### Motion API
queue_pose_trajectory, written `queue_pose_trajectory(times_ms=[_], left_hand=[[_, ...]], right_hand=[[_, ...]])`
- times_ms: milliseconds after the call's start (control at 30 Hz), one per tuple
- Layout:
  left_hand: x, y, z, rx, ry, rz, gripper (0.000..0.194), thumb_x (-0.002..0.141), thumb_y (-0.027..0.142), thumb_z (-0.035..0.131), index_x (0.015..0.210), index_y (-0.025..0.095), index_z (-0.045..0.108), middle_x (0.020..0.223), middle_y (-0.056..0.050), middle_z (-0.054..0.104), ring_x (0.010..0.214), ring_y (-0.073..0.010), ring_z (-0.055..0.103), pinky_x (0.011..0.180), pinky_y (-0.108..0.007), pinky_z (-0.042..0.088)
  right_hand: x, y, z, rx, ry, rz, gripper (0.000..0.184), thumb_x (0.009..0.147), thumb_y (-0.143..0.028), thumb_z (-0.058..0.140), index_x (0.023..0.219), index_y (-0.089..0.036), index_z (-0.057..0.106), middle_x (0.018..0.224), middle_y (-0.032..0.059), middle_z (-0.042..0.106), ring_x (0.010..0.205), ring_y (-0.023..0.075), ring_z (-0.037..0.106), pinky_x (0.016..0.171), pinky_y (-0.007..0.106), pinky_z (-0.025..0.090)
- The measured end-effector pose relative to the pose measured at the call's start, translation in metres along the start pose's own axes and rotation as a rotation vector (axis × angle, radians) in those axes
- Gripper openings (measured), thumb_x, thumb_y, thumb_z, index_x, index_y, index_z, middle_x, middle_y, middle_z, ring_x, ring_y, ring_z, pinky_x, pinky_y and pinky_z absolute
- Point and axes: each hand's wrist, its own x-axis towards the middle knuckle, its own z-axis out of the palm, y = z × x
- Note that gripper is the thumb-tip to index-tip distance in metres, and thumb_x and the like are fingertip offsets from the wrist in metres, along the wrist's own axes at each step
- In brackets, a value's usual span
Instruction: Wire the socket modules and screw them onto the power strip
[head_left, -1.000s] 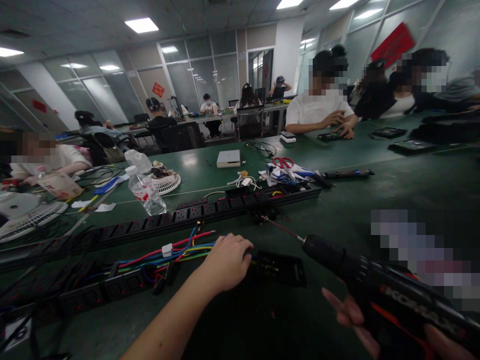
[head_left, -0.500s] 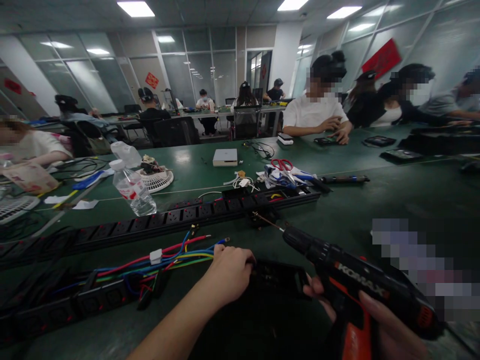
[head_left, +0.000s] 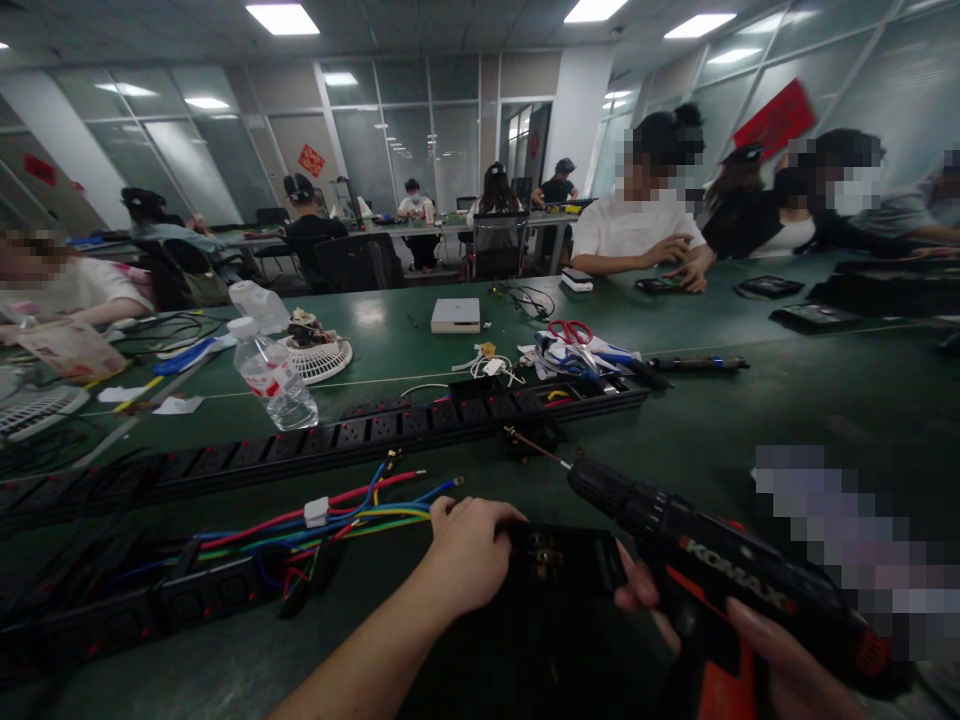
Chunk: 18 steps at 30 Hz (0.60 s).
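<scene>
My left hand point(head_left: 471, 552) is closed on the left end of a black plastic housing point(head_left: 577, 560) with brass contacts inside. My right hand point(head_left: 787, 655) grips a black and orange cordless drill point(head_left: 720, 560) marked KOMAX, and a fingertip of that hand rests at the housing's right end. The drill's long thin bit point(head_left: 540, 448) points left, above the housing and apart from it. Left of my left hand lies a bundle of coloured wires point(head_left: 352, 515), running from a black socket strip point(head_left: 202, 600). What the fingers' undersides touch is partly hidden.
Across the green table point(head_left: 390, 350) lies a longer socket strip point(head_left: 300, 445). Behind it stand a water bottle point(head_left: 277, 385), a white fan grille point(head_left: 322, 360), a pale box point(head_left: 455, 315) and red-handled scissors point(head_left: 571, 335). Several people sit around, one opposite in a white shirt point(head_left: 626, 230).
The housing has tilted a little, so its brass contacts show more clearly. Both hands and the drill keep nearly the same place; the whole view has shifted slightly.
</scene>
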Motion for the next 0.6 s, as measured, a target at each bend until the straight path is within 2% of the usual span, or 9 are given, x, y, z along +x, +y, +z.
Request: queue_pose_trajectory(times_ms=[100,233,300,433,600], left_hand=[[0.000,-0.003,0.004,-0.022,0.039,0.005,0.039,0.078,0.015,0.045,0.098,0.035,0.072,0.102,0.002,0.073,0.106,-0.0235,0.060,0.101,-0.050,0.026],[-0.001,-0.004,0.009,-0.049,0.138,0.025,0.038,0.078,0.014,0.046,0.097,0.034,0.071,0.097,0.001,0.073,0.102,-0.0221,0.060,0.101,-0.049,0.025],[-0.002,-0.004,0.010,-0.056,0.177,0.032,0.036,0.079,0.014,0.047,0.096,0.033,0.071,0.095,0.000,0.072,0.100,-0.0216,0.059,0.101,-0.049,0.024],[-0.004,-0.003,0.013,-0.040,0.215,0.045,0.034,0.082,0.015,0.048,0.100,0.034,0.071,0.094,-0.001,0.071,0.099,-0.0211,0.057,0.103,-0.050,0.021],[-0.005,-0.002,0.015,-0.037,0.226,0.042,0.035,0.085,0.014,0.047,0.102,0.033,0.071,0.095,-0.001,0.070,0.099,-0.0209,0.055,0.104,-0.050,0.020]], right_hand=[[-0.001,0.000,-0.001,0.071,-0.090,-0.034,0.028,0.078,-0.047,0.076,0.100,-0.028,0.077,0.099,0.0148,0.066,0.090,0.0355,0.064,0.076,0.036,0.057],[-0.002,-0.001,0.000,0.079,-0.143,-0.056,0.027,0.083,-0.044,0.072,0.104,-0.028,0.075,0.098,0.0130,0.066,0.087,0.0311,0.065,0.075,0.030,0.058],[0.000,-0.001,0.001,0.072,-0.166,-0.069,0.029,0.084,-0.044,0.069,0.107,-0.027,0.074,0.097,0.0119,0.065,0.087,0.0301,0.065,0.079,0.031,0.057],[0.007,-0.001,0.004,0.041,-0.205,-0.112,0.036,0.085,-0.043,0.067,0.113,-0.020,0.072,0.100,0.0143,0.062,0.099,0.0335,0.059,0.092,0.037,0.051],[0.010,-0.003,0.009,0.033,-0.198,-0.113,0.033,0.086,-0.043,0.066,0.110,-0.021,0.073,0.097,0.0130,0.062,0.097,0.0320,0.060,0.093,0.036,0.049]])
